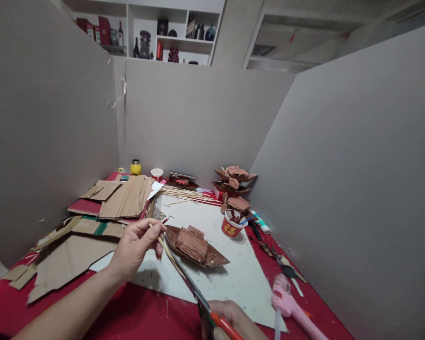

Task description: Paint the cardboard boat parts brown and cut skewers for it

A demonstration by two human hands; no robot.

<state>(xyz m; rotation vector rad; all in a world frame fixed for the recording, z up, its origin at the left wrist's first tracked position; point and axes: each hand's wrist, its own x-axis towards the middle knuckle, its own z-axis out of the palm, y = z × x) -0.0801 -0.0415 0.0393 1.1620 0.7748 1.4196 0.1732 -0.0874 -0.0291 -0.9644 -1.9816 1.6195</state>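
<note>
My left hand (136, 245) pinches a thin wooden stick (163, 246) between thumb and fingers, just left of a brown model boat (194, 246). My right hand (230, 321), at the bottom edge, grips red-handled scissors (191, 283) whose blades reach up along the stick towards my left hand. The boat lies on a white board (233, 278) and carries a ribbed brown cabin.
Cardboard sheets (123, 198) pile up on the left of the red table. A red paper cup (232, 224), more model boats (233, 182), loose sticks (184, 192), a pink glue gun (290, 302) and small tools lie to the right. Grey partition walls enclose the table.
</note>
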